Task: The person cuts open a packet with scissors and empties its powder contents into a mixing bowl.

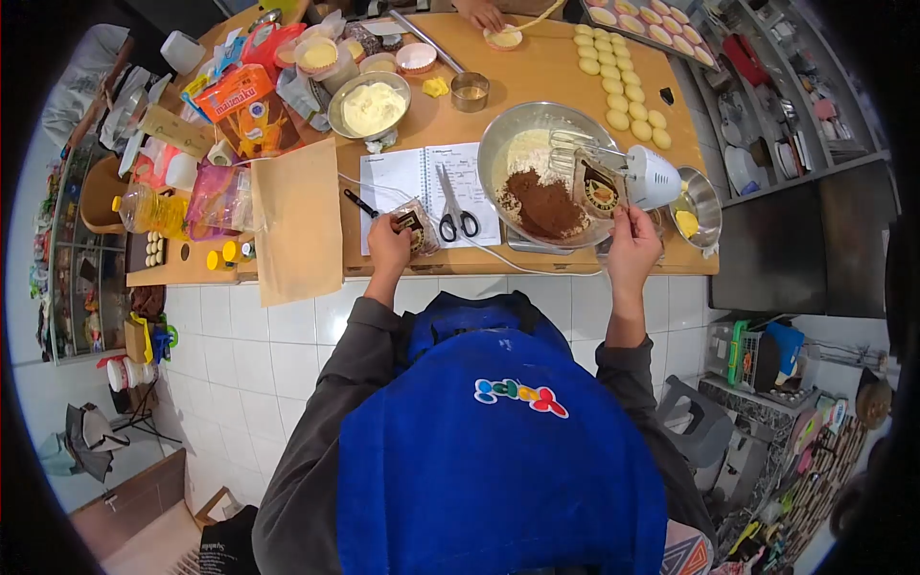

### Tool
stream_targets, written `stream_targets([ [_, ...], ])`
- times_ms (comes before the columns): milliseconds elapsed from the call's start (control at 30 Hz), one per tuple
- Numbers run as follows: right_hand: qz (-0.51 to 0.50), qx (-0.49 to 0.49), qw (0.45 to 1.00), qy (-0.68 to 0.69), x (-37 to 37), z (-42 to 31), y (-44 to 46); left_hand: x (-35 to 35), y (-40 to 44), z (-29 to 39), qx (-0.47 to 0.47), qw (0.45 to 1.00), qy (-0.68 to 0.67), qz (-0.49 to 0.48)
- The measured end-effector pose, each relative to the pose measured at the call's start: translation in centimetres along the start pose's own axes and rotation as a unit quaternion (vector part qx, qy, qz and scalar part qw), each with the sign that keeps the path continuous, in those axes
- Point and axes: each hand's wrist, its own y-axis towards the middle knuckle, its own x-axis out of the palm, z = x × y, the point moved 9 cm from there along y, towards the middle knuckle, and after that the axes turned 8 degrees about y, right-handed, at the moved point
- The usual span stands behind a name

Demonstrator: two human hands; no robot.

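Observation:
My left hand [390, 246] is closed on a small clear packet with a dark label [416, 230], at the notebook's lower edge. Between the fingers of my right hand [632, 249] is a brown-labelled packet [600, 190], held at the right rim of a steel mixing bowl [493, 144]. Inside the bowl, brown powder [546, 203] lies over pale flour and batter. A white hand mixer [655, 176] rests across the bowl's right side, its beaters over the contents. Black-handled scissors [459, 225] lie on the open notebook [395, 172], right of my left hand.
A bowl of pale powder [374, 108] stands behind the notebook. Baking paper [297, 220] overhangs the front edge. A small steel bowl [707, 196] sits at right, near rows of dough balls [618, 86]. Another person's hand [481, 13] works at the far side. A cord crosses the front.

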Motion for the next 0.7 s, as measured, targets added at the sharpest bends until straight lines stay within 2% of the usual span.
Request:
stream_targets([
  [100, 0.015, 0.072, 0.994, 0.079, 0.8, -0.6, -0.5, 0.2, 0.1, -0.6, 0.004, 1.0, -0.025, 0.008],
  [200, -0.021, 0.115, 0.982, 0.148, 3.2, -0.5, -1.1, 0.6, 0.3, -1.7, 0.009, 0.999, -0.04, 0.002],
  [300, -0.092, 0.176, 0.957, 0.211, 7.7, -0.4, -3.4, -0.2, 0.0, -1.1, 0.012, 0.998, -0.059, -0.002],
  [367, -0.154, 0.181, 0.945, 0.224, 10.8, -0.6, -5.5, -0.9, -0.4, -1.0, 0.018, 0.996, -0.091, 0.001],
  [433, -0.19, 0.203, 0.936, 0.216, 13.9, -0.5, -8.1, -1.7, -0.9, -0.9, 0.014, 0.997, -0.079, -0.018],
  [533, -0.27, 0.253, 0.915, 0.162, 18.1, 2.1, -11.7, -1.7, -1.4, -2.0, 0.024, 0.988, -0.152, 0.001],
  [700, -0.304, 0.376, 0.867, 0.123, 22.8, 8.2, -15.7, -0.9, -2.2, -4.9, -0.044, 0.973, -0.222, -0.043],
])
